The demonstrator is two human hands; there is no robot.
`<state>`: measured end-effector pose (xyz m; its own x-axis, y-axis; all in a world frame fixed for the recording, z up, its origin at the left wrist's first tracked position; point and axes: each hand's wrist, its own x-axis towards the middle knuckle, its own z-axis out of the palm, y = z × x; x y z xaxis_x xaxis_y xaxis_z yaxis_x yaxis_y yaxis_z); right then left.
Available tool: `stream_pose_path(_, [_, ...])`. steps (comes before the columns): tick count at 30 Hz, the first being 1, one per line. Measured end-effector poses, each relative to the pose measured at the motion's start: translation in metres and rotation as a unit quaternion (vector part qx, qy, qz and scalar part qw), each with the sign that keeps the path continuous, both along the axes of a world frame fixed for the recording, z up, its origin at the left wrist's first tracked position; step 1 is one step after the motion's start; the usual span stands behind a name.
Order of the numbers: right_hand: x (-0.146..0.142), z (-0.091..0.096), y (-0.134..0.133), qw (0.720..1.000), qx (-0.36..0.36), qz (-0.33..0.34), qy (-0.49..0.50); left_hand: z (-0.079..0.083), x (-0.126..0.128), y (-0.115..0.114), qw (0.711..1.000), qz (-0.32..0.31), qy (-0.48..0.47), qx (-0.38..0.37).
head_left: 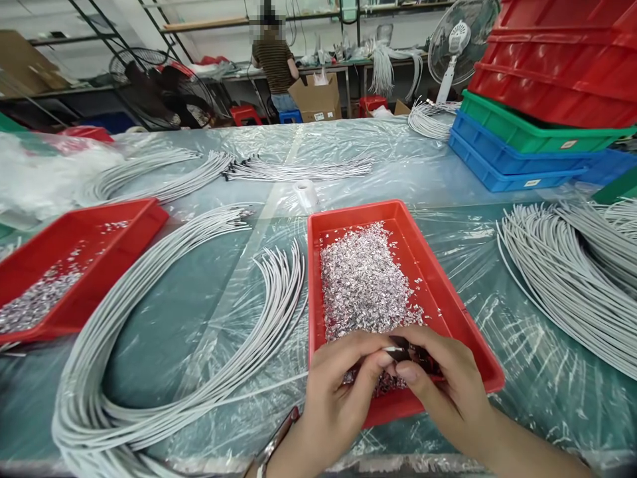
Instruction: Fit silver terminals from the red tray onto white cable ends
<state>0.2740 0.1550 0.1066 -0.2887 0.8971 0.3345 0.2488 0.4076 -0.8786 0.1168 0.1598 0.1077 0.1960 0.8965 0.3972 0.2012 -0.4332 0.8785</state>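
Note:
Both hands meet over the near end of a red tray (450,332) holding a heap of small shiny metal pieces (365,279). My left hand (341,382) is closed in a pinch on a white cable (279,386), whose end shows at the fingertips. That strand runs back toward a looped bundle of white cables (129,299) on the left. My right hand (450,375) is closed as well, its thumb and fingertips pressed around a small dark piece (398,350) at the cable's end. Fingers hide most of this piece, so its kind is unclear.
Another red tray (114,249) with metal pieces stands at left. More cables (562,272) lie at right. Behind are a white roll (305,194), cables with black ends (298,169), and stacked blue, green and red trays (517,159). A person (275,66) stands at the far bench.

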Motion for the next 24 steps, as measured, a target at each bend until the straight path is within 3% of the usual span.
stream_pose_path(8, [-0.0006,0.0021,-0.0009,0.998,-0.052,0.003,0.035,-0.0015,-0.0008,0.0011,0.998,0.006,0.049,0.046])
stream_pose_path(24, [-0.0011,0.0031,-0.0058,0.995,-0.084,-0.014,0.053,-0.0006,-0.0007,-0.0011,0.983,0.025,0.104,0.149])
